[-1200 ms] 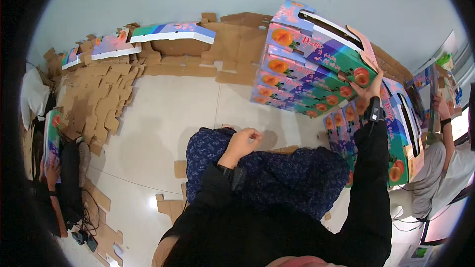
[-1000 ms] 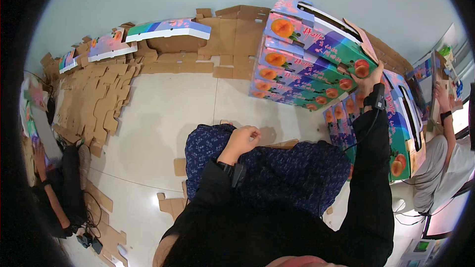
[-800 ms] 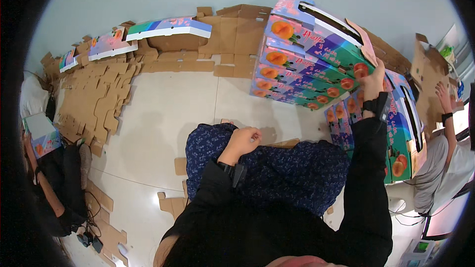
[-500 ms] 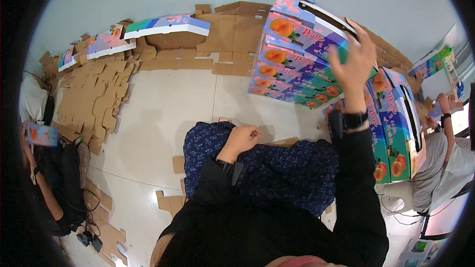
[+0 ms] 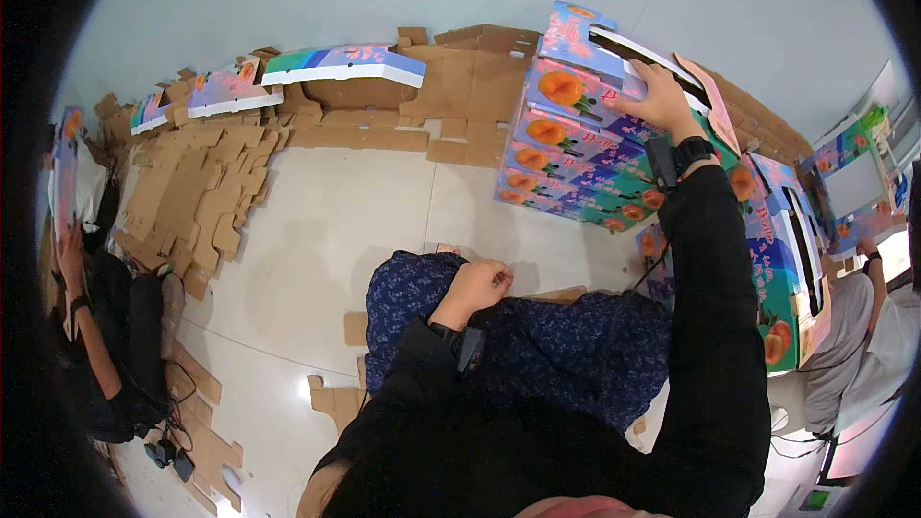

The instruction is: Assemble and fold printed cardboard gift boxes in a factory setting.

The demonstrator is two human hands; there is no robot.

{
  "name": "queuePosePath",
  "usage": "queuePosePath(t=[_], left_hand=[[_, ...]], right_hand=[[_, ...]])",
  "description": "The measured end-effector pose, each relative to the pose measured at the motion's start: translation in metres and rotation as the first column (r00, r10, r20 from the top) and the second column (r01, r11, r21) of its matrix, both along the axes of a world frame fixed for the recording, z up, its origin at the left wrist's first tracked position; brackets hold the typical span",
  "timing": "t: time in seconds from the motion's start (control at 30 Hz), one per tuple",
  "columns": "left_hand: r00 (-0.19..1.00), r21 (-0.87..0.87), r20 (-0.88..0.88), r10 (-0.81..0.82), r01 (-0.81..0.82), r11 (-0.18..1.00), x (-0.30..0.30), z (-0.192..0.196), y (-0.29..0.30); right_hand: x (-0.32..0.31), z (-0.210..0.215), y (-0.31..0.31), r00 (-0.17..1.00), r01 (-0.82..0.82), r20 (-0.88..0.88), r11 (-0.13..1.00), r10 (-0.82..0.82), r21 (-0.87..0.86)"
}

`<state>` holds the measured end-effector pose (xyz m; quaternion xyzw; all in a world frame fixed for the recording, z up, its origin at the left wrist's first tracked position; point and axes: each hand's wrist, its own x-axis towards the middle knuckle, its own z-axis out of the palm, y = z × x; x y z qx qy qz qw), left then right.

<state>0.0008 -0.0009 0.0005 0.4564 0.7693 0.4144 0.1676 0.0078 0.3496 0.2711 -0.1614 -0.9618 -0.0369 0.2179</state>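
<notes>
Head view: right hand lies flat, fingers spread, on the top fruit carton of the stack at 1 o'clock. Left hand rests loosely curled and empty on the lap at centre. Recommend squaring the carton's edges with the stack beneath while pressing evenly.

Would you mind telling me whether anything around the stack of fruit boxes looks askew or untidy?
Yes. The top printed box, under the right hand, sits tilted and overhangs the stack of fruit boxes. Loose cardboard offcuts lie scattered over the floor on the left. The left hand rests on the person's lap.
</notes>
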Motion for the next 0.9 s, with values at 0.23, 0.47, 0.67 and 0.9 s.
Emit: queuePosePath(t=[0.23,0.47,0.67,0.9], left_hand=[[1.000,-0.001,0.001,-0.006,0.006,1.000,-0.003,-0.001,0.002],[0.997,-0.025,-0.070,-0.015,0.013,1.000,-0.003,-0.004,0.001],[0.996,-0.033,-0.087,-0.023,0.020,0.999,-0.003,-0.013,0.007],[0.996,-0.032,-0.090,0.017,-0.020,0.999,0.000,-0.015,-0.006]], right_hand=[[0.009,-0.003,0.000,0.992,-0.100,-0.073,0.995,0.099,-0.017],[0.005,-0.009,0.005,0.993,-0.112,-0.032,0.993,0.113,0.030],[0.018,0.005,-0.030,0.971,0.129,0.087,0.795,-0.222,0.592],[0.115,-0.039,-0.172,0.894,-0.254,-0.343,0.957,0.287,0.138]])
